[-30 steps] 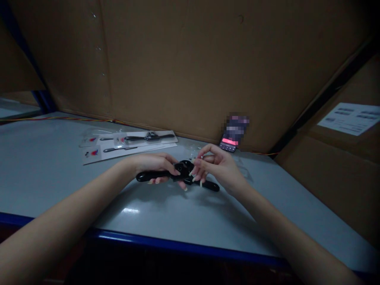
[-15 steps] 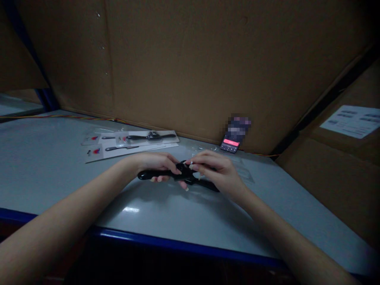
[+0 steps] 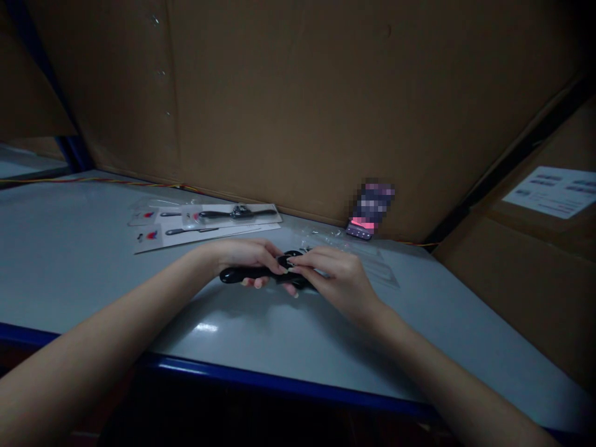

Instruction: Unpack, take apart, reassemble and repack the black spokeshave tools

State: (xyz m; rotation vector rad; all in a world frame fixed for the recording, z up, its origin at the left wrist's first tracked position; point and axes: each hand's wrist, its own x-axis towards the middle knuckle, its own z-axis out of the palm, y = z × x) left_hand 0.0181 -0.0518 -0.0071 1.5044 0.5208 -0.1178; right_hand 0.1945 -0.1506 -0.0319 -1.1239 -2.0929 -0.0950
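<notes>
A black spokeshave (image 3: 242, 274), with a rounded handle on each side of a wider middle, is held just above the table. My left hand (image 3: 254, 257) is closed around it from the left, thumb on top near the middle and fingertips showing underneath. From the right, my right hand (image 3: 338, 273) brings thumb and finger together in a pinch at the round middle part. Whatever lies between those fingertips is too small to make out. The right-hand handle is mostly covered by my right hand.
Packaged tools on white cards (image 3: 205, 234) lie at the back left, one a blister-packed spokeshave (image 3: 239, 213). Clear plastic packaging (image 3: 379, 267) lies behind my right hand. A phone (image 3: 370, 211) leans on the cardboard wall (image 3: 279, 112). The grey table (image 3: 261, 341) has a blue front edge.
My right fingertips have moved slightly left and down onto the spokeshave's middle. The round part there shows more, and the right handle shows less. My left hand keeps its hold.
</notes>
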